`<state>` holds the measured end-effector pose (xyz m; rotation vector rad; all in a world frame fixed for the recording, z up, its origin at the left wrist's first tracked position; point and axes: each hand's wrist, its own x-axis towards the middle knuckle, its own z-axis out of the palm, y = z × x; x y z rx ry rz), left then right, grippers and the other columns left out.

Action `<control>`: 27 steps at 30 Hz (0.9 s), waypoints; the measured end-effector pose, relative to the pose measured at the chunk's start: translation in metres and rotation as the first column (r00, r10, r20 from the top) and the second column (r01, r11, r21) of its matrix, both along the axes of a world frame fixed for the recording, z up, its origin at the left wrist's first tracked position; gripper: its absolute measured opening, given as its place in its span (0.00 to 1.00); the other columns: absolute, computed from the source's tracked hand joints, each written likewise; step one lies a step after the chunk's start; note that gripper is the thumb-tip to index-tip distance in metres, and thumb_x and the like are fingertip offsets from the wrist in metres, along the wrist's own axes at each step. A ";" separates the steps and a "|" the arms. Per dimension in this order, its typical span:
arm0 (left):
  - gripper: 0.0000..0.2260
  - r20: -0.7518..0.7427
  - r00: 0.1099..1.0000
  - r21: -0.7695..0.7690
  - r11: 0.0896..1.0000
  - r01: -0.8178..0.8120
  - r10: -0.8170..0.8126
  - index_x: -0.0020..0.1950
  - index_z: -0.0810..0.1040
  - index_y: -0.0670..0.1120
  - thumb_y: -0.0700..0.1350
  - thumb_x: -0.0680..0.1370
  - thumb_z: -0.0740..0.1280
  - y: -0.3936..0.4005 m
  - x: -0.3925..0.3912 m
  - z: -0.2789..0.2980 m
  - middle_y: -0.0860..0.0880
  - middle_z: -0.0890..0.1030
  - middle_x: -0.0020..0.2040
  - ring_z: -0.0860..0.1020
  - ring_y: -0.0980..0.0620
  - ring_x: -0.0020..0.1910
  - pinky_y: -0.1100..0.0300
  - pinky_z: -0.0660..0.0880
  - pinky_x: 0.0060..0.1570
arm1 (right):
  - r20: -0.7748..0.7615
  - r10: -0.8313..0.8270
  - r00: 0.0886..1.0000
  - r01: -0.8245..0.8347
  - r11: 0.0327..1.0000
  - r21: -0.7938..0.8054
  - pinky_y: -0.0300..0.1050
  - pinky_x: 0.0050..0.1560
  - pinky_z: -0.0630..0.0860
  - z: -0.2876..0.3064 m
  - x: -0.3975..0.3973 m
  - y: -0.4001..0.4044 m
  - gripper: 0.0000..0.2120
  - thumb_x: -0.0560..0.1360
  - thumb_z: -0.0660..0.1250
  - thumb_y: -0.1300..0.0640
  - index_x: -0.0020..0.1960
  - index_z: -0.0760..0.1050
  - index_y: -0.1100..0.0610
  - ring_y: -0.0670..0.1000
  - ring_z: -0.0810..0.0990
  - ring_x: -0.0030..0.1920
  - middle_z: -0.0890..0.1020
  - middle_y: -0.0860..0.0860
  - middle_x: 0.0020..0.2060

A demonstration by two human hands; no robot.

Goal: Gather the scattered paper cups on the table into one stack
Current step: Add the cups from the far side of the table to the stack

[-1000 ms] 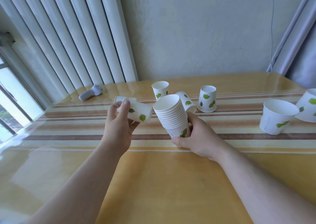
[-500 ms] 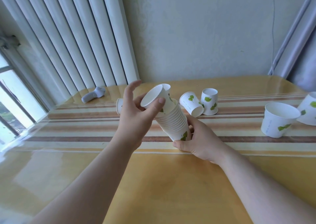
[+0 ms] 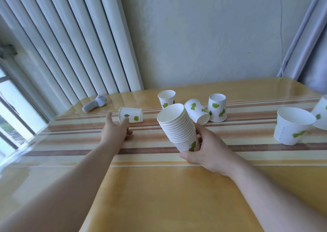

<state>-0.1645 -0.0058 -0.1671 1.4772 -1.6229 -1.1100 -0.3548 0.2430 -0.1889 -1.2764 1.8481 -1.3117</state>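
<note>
- Right-hand grip (image 3: pixel 207 150) — curled round the bottom cup of the stack of paper cups (image 3: pixel 177 125); thumb under the base, fingers behind the wall. Stack tilted, mouth leaning up and to the left, held just above the counter (image 3: pixel 159 196).
- Left-hand grip (image 3: pixel 115 131) — wide, fingers spread, holding nothing; fingertips at the rim end of the fallen cup (image 3: pixel 131 115). Whether they touch it cannot be told.
- Fallen cup: on its side on the striped cloth, left of the stack and apart from it, beyond the left hand.
- Upright cup (image 3: pixel 166 99): behind the stack, mouth up, near the far edge of the counter.
- Tipped cup (image 3: pixel 196 110): on its side just right of the stack's mouth, leaning against the inverted cup (image 3: pixel 217 109).
- Inverted cup: standing mouth down, right of the tipped cup.
- Large cup (image 3: pixel 292 125): mouth up, well right of the right hand — another cup (image 3: pixel 321 112) beside it at the picture's edge, partly cut off.
- Grey handheld device (image 3: pixel 94 103): lying at the far left of the counter, by the vertical blinds (image 3: pixel 70 46).
</note>
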 end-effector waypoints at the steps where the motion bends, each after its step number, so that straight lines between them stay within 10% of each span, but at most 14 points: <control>1: 0.36 -0.007 1.000 0.054 0.999 0.003 -0.003 0.87 0.55 0.56 0.57 0.82 0.67 -0.008 -0.004 0.003 0.47 0.88 0.46 0.87 0.48 0.43 0.49 0.84 0.49 | 0.000 0.003 1.000 -0.003 1.000 -0.001 0.45 0.56 0.84 -0.001 0.000 0.000 0.28 0.68 0.83 0.52 0.62 0.75 0.34 0.40 0.85 0.51 0.85 0.35 0.51; 5: 0.13 -0.098 0.995 0.195 0.980 0.030 -0.011 0.66 0.81 0.46 0.50 0.83 0.70 -0.025 -0.012 0.003 0.44 0.87 0.51 0.83 0.48 0.40 0.54 0.82 0.43 | 0.002 0.003 1.000 -0.003 1.000 -0.006 0.45 0.56 0.84 -0.002 -0.001 -0.001 0.30 0.64 0.82 0.46 0.61 0.75 0.31 0.41 0.85 0.53 0.85 0.34 0.52; 10: 0.04 -0.224 0.972 0.051 0.995 0.083 -0.070 0.55 0.80 0.58 0.55 0.86 0.66 0.018 -0.015 0.002 0.50 0.83 0.56 0.82 0.49 0.52 0.57 0.76 0.45 | 0.003 -0.013 1.000 0.013 1.000 0.010 0.44 0.55 0.84 -0.002 -0.001 -0.002 0.31 0.65 0.83 0.48 0.64 0.75 0.35 0.40 0.86 0.52 0.86 0.37 0.52; 14: 0.09 -0.725 0.683 0.110 0.964 0.240 -0.088 0.62 0.80 0.53 0.54 0.88 0.63 0.065 -0.025 0.026 0.46 0.84 0.67 0.85 0.43 0.66 0.49 0.78 0.69 | -0.008 -0.016 1.000 0.016 1.000 0.010 0.43 0.53 0.84 0.000 0.000 -0.001 0.27 0.69 0.83 0.55 0.60 0.76 0.36 0.41 0.85 0.49 0.86 0.43 0.52; 18: 0.11 -0.843 0.468 -0.093 0.930 0.355 -0.263 0.66 0.79 0.47 0.50 0.89 0.62 0.103 -0.031 0.069 0.41 0.85 0.64 0.87 0.45 0.61 0.47 0.81 0.67 | -0.019 -0.018 1.000 0.018 1.000 0.007 0.40 0.50 0.83 0.000 0.000 0.000 0.27 0.70 0.84 0.56 0.62 0.77 0.39 0.40 0.85 0.48 0.85 0.43 0.51; 23: 0.14 -0.602 0.606 -0.368 0.854 0.367 -0.519 0.54 0.75 0.48 0.49 0.76 0.77 0.118 -0.034 0.076 0.51 0.86 0.42 0.84 0.49 0.45 0.51 0.81 0.51 | -0.032 -0.021 0.999 0.022 1.000 0.017 0.48 0.56 0.85 -0.001 -0.001 -0.001 0.26 0.69 0.83 0.53 0.61 0.76 0.38 0.43 0.85 0.49 0.85 0.43 0.53; 27: 0.24 -0.533 0.693 -0.388 0.868 0.310 -0.486 0.68 0.69 0.52 0.41 0.78 0.78 0.122 -0.034 0.062 0.52 0.83 0.43 0.82 0.57 0.39 0.64 0.80 0.44 | -0.029 -0.015 0.999 0.015 1.000 0.009 0.53 0.59 0.86 -0.002 -0.002 -0.002 0.28 0.69 0.83 0.51 0.64 0.77 0.38 0.44 0.86 0.52 0.85 0.41 0.54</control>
